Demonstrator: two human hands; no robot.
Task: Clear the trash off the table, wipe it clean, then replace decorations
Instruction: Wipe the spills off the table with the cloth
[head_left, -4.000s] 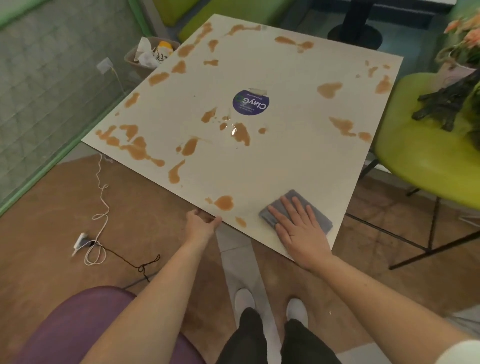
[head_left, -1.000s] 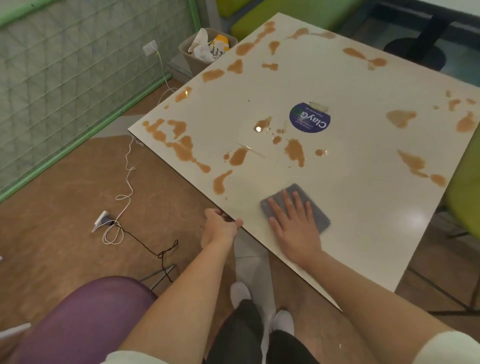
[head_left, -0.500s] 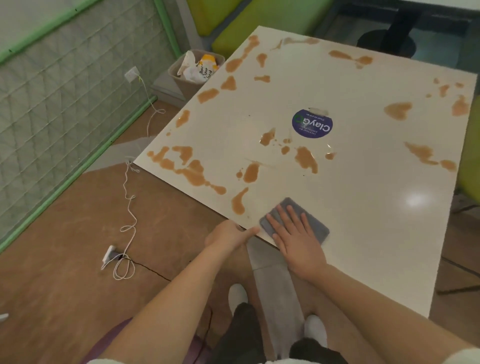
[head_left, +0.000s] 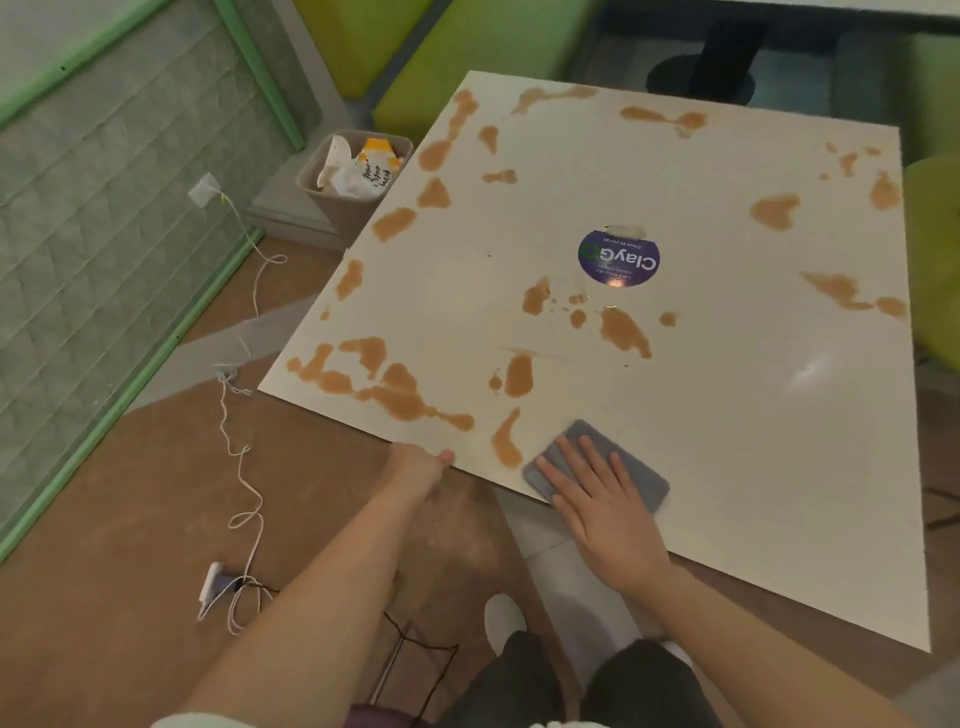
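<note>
A white square table (head_left: 727, 441) is spotted with many brown spill patches (head_left: 395, 389) and carries a round purple sticker (head_left: 619, 258) near its middle. A folded grey cloth (head_left: 644, 480) lies at the near edge, beside a long brown streak (head_left: 506, 441). My right hand (head_left: 597, 493) presses flat on the cloth with straight fingers. My left hand (head_left: 418, 462) grips the table's near edge, thumb on top, fingers hidden beneath.
A beige bin (head_left: 353, 176) full of wrappers stands on the floor off the table's far left corner. A white cable (head_left: 239, 452) and plug trail across the brown floor. Green seats (head_left: 467, 47) sit behind, a green chair (head_left: 935, 260) at right.
Over four seconds my right hand slid the cloth left along the near edge, and the brown spots there are gone. My left hand kept hold of the edge. The view shifted.
</note>
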